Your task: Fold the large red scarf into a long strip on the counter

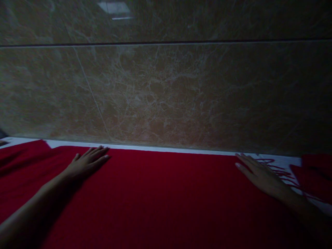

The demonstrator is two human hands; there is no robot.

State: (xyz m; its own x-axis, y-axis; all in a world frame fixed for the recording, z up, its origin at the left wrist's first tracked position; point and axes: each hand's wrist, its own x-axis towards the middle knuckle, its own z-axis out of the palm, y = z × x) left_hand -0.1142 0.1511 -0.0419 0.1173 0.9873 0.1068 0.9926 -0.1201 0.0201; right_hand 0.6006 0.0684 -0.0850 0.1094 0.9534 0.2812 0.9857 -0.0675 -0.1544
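A wide red cloth with a fringed right end, like a scarf [166, 193], lies spread out below me. My left hand [88, 161] rests flat on its far left part, fingers stretched toward the back edge. At the far right corner my right hand [256, 173] lies open, fingers extended, near the fringe [282, 173]. Neither hand grips anything. The cloth looks smooth between the hands and has soft folds to the left of my left hand. Its near edge is out of view.
A white surface [155, 148] shows as a strip behind the cloth. Beyond it rises a brown marbled tile wall [166, 97]. More red fabric [316, 176] lies at the far right. A small dark object at the left edge is too cut off to name. The light is dim.
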